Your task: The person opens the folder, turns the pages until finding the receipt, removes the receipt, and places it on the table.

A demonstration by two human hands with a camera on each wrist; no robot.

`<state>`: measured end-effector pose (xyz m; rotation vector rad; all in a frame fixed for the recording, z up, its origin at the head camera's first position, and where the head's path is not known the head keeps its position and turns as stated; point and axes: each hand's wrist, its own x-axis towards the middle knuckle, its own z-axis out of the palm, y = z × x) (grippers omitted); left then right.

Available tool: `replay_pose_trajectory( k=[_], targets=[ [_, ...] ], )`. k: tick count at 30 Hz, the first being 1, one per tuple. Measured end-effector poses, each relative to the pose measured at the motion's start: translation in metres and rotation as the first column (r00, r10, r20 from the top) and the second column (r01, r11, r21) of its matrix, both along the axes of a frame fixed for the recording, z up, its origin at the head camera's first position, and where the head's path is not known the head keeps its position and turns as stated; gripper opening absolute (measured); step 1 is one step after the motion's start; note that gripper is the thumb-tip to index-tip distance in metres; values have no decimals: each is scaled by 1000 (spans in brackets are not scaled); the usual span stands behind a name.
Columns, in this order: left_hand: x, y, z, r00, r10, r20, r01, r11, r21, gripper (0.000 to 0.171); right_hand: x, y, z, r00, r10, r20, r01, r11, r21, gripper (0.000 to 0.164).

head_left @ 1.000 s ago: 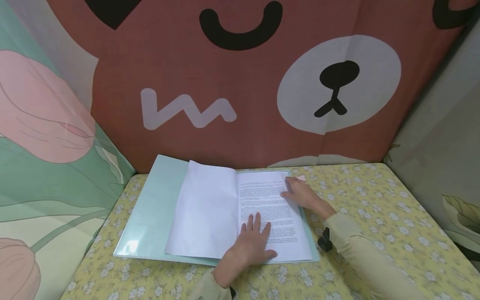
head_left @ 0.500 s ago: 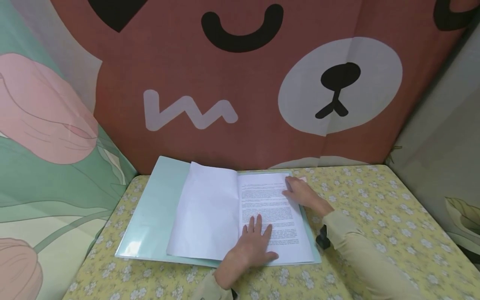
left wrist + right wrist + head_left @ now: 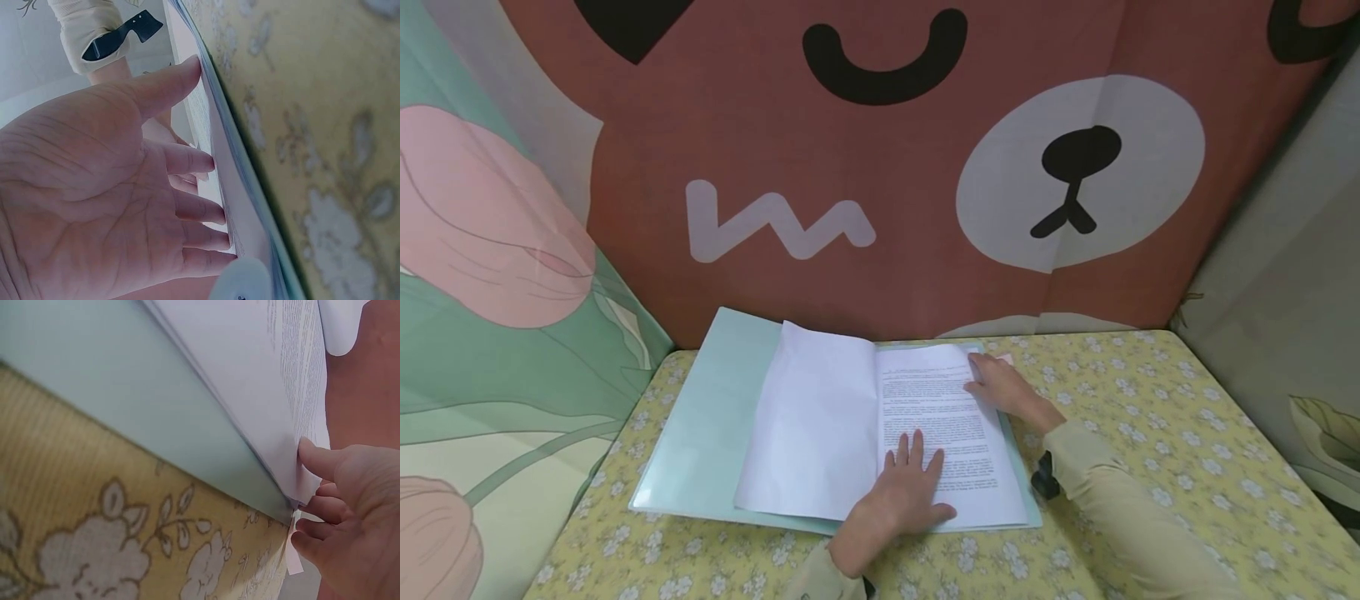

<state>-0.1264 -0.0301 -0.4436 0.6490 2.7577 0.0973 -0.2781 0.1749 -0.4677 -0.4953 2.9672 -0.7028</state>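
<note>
A pale green folder (image 3: 700, 433) lies open on the table, holding a stack of papers. On its left side rests a turned-over blank sheet (image 3: 812, 417); to the right is a printed page (image 3: 936, 392). My left hand (image 3: 898, 496) rests on the lower part of that page, fingers straight and spread. Its palm (image 3: 112, 187) faces the left wrist camera, fingertips against the paper. At the page's upper right corner, my right hand (image 3: 1003, 387) pinches the paper's edge. In the right wrist view, the thumb (image 3: 315, 459) is on top and the other fingers curl below the corner.
A yellow flowered tablecloth (image 3: 1120, 400) covers the table. Behind it hangs a reddish-brown cloth (image 3: 910, 183) with a cartoon bear face. Curtains (image 3: 490, 350) close off the sides. A small pink tab (image 3: 294, 556) sticks out beside the right fingers.
The head view has shifted slightly. Both hands keep their places on the page, while its top edge near the right fingers bows up a little more.
</note>
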Motion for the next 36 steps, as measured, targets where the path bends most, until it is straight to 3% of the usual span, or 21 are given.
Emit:
replay_pose_trajectory(
  k=[13, 17, 20, 24, 28, 32, 36],
  targets=[
    [1, -1, -1, 1000, -5, -14, 5, 1000, 6, 81, 0, -6, -1, 995, 2, -105, -10, 997, -72, 48],
    [1, -1, -1, 1000, -6, -12, 6, 1000, 4, 81, 1, -7, -1, 992, -39, -123, 20, 988, -151, 46],
    [0, -1, -3, 1000, -2, 4, 1, 1000, 20, 81, 1, -7, -1, 987, -105, -125, 71, 966, -249, 43],
    [0, -2, -4, 1000, 3, 25, -4, 999, 50, 81, 2, -6, 2, 966, -246, -81, 200, 907, -371, 44],
    [0, -5, -6, 1000, 9, 17, -11, 996, 89, 79, 1, -2, 7, 930, -362, 58, 346, 816, -462, 52],
    [1, -8, -7, 999, 33, -5, -32, 988, 151, 75, 1, 3, 15, 902, -349, 255, 432, 717, -547, 55],
    [0, -10, -7, 999, 54, -6, -52, 976, 212, 71, 1, 7, 20, 876, -284, 389, 474, 649, -594, 53]
  ],
)
